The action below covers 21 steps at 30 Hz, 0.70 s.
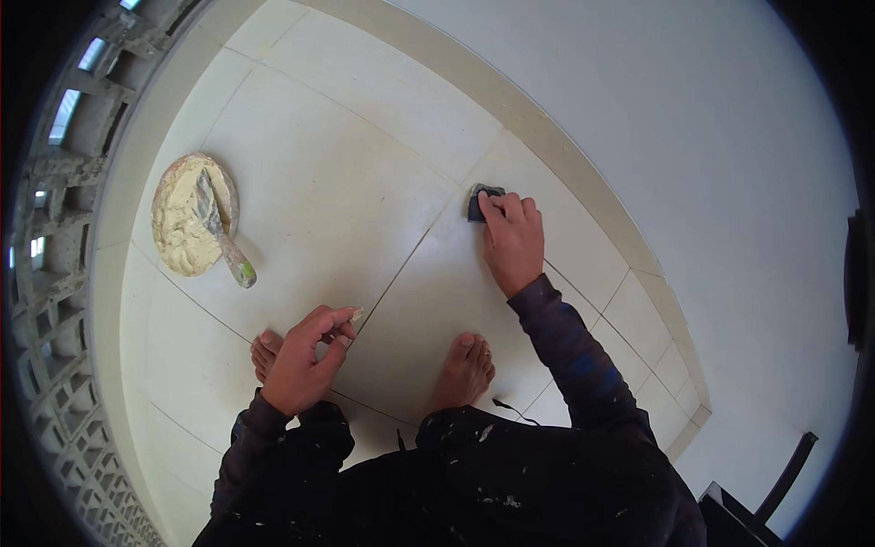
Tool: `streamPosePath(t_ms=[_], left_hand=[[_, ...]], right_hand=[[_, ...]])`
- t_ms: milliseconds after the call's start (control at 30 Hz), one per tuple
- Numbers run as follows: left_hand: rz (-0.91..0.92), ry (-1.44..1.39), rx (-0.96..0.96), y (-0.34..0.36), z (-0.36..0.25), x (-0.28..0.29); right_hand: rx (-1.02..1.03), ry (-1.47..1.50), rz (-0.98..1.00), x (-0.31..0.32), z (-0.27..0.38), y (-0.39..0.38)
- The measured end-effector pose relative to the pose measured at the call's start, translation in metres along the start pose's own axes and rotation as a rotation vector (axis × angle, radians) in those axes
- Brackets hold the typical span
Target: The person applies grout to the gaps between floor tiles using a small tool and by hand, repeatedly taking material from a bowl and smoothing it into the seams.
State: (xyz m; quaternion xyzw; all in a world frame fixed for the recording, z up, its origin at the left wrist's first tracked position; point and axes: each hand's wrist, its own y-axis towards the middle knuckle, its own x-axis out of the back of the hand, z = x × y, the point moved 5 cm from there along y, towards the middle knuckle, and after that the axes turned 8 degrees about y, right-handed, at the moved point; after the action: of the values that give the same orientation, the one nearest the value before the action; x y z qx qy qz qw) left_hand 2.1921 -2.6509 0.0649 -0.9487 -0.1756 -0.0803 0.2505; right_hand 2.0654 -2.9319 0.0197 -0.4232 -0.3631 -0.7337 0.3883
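Observation:
My right hand (518,239) is closed on a small black spreader (484,202) and presses it to the pale floor tiles, close to where tile joints cross. A light residue clings to the spreader's top edge. Over the floor by my left foot hangs my left hand (310,356), its index finger stretched out and thumb apart. A small dab of cream paste (356,314) sticks at its fingertips. Far left stands a round bowl (234,196) of cream paste (187,239). A putty knife (215,219) lies across it, its smeared handle sticking out over the rim.
My bare feet (462,372) are on the tiles, beneath my paint-spotted dark trousers (510,474). A white wall (693,137) with a beige skirting (547,137) curves along the right. Openwork blocks (68,219) line the left. A black object (729,515) stands at the lower right.

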Motion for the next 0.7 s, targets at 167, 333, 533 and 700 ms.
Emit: streamPosePath(t_ms=[167, 333, 533, 700], left_hand=[[-0.017, -0.012, -0.007, 0.005, -0.007, 0.001], [0.016, -0.011, 0.016, 0.010, 0.000, -0.009], [0.059, 0.019, -0.029, 0.019, -0.011, -0.016], [0.102, 0.030, -0.016, 0.024, -0.009, -0.023]], right_hand=[[-0.082, 0.047, 0.059, 0.004, 0.015, -0.048], [-0.230, 0.060, -0.079, 0.029, -0.013, -0.026], [-0.208, 0.068, 0.051, 0.008, 0.009, -0.085], [-0.341, 0.035, -0.191, 0.046, -0.013, -0.052]])
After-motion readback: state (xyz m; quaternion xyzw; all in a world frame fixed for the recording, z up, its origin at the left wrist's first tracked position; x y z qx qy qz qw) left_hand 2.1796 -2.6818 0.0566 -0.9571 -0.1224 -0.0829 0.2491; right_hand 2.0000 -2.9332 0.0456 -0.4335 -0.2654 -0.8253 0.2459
